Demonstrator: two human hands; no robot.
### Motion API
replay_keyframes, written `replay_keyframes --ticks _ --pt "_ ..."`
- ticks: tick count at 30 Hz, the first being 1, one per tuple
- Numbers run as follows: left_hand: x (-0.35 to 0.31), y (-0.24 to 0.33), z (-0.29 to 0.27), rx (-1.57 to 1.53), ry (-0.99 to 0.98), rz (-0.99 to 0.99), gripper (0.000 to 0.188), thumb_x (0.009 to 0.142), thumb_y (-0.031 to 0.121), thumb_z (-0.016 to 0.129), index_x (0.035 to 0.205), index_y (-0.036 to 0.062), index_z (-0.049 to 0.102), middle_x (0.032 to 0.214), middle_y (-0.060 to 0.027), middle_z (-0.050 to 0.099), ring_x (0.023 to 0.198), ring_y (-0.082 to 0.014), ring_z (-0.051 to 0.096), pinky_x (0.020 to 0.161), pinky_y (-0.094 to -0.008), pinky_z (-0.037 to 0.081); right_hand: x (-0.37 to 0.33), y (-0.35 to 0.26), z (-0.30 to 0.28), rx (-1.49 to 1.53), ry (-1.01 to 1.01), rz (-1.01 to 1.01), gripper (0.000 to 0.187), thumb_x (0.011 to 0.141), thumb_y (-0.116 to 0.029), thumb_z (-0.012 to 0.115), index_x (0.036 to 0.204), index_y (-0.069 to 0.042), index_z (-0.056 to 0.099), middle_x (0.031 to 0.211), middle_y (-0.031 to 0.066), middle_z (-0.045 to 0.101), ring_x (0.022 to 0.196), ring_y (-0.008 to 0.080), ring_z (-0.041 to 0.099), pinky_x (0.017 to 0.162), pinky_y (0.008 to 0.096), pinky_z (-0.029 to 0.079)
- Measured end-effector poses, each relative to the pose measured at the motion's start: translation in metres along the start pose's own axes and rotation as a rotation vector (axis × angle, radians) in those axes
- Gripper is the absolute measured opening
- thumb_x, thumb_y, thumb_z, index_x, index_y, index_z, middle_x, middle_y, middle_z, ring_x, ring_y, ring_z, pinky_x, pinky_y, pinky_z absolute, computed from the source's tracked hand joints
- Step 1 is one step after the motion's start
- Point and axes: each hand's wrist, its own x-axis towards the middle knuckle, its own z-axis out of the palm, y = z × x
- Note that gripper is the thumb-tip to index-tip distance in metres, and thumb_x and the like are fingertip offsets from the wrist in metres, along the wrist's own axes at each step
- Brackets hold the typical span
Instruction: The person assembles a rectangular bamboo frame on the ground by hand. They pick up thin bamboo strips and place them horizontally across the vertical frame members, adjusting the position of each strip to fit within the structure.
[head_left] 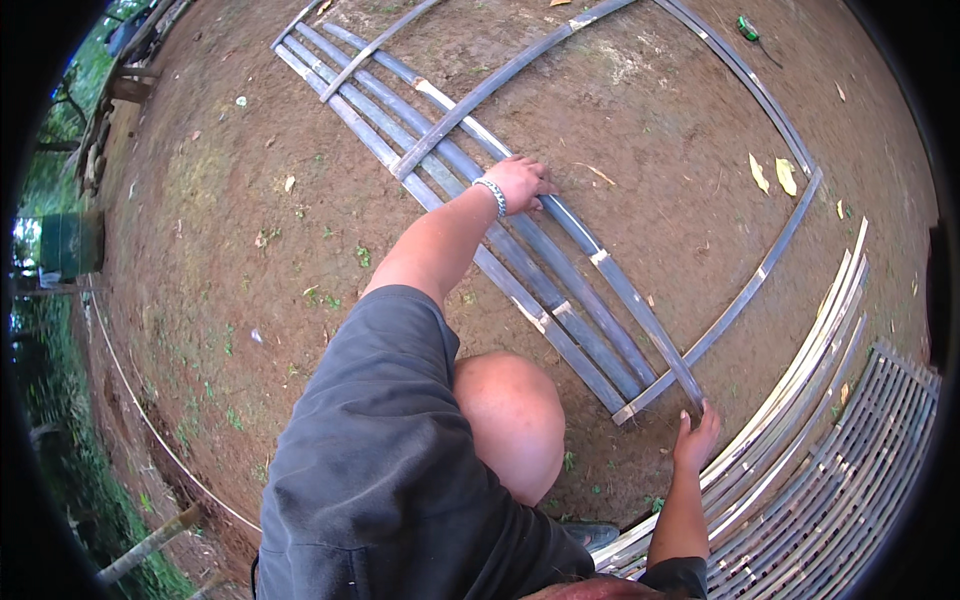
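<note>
A long grey-brown bamboo slat [640, 305] lies slantwise over a bamboo frame on the ground. My left hand [520, 184], with a silver chain bracelet on its wrist, is closed over this slat partway along its length. At its near end, my right hand [697, 440] has the slat's tip between thumb and fingers. Several more slats, among them a darker one [580, 268], run side by side to the left of it. They rest across the frame's crosspieces; one crosspiece [735, 312] passes beneath the held slat's near end.
Loose pale bamboo strips [800, 385] and a slatted bamboo panel [840, 480] lie at the lower right. A green-and-black tool [747, 28] is on the bare soil at the far right. My bent knee [510, 425] is beside the slats. A green container [72, 243] stands at the left.
</note>
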Motion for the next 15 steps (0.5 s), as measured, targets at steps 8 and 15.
replay_keyframes --ticks 8,15 --pt "-0.020 -0.020 -0.017 0.105 0.027 -0.228 0.050 0.085 0.032 0.077 0.135 0.0311 0.067 0.138 -0.0021 0.060 0.137 -0.0251 0.049 0.121 -0.0471 0.032 0.026 -0.019 -0.002 -0.022 -0.056 0.034 0.048 0.078 -0.003 0.080 0.124 -0.009 0.066 0.120 0.0155 0.065 0.116 0.0383 0.059 0.100 0.0496 0.048" --pt "-0.030 0.023 -0.018 0.036 0.075 -0.153 0.059 0.087 0.043 0.075 0.142 0.0283 0.061 0.152 -0.0042 0.051 0.147 -0.0251 0.041 0.128 -0.0524 0.019 0.032 -0.037 -0.001 0.117 -0.050 -0.052 0.047 0.077 -0.002 0.080 0.122 -0.008 0.068 0.117 0.0157 0.065 0.115 0.0380 0.059 0.100 0.0480 0.048"
